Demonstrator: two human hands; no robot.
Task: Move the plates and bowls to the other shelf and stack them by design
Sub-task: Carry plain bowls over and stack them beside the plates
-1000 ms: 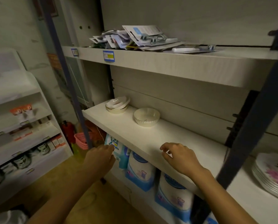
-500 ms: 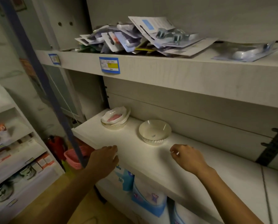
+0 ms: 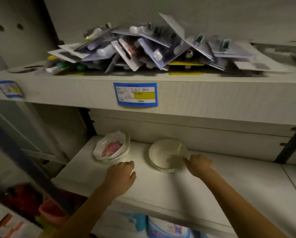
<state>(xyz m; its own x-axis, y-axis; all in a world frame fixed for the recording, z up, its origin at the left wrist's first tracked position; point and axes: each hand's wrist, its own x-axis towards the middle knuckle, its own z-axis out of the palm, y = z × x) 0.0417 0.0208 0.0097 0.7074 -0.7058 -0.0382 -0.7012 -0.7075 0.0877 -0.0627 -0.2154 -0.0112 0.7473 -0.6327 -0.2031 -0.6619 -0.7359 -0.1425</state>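
On the middle shelf [image 3: 178, 194], toward its left end and back edge, a nested pile of floral bowls [image 3: 110, 148] stands near a plain bowl [image 3: 168, 154], not touching it. The left hand [image 3: 120, 176] hovers at the pile's front, fingers loosely curled, holding nothing. The right hand [image 3: 199, 164] meets the plain bowl's right rim; blur hides whether its fingers grip. Sorting by design looks barely begun. No plates are in view, so most seems left.

The right hand [image 3: 199, 164] has reached up to the plain bowl [image 3: 166, 152] at centre, touching its rim; the left hand [image 3: 121, 176] now sits just below the flowered bowls [image 3: 111, 148].
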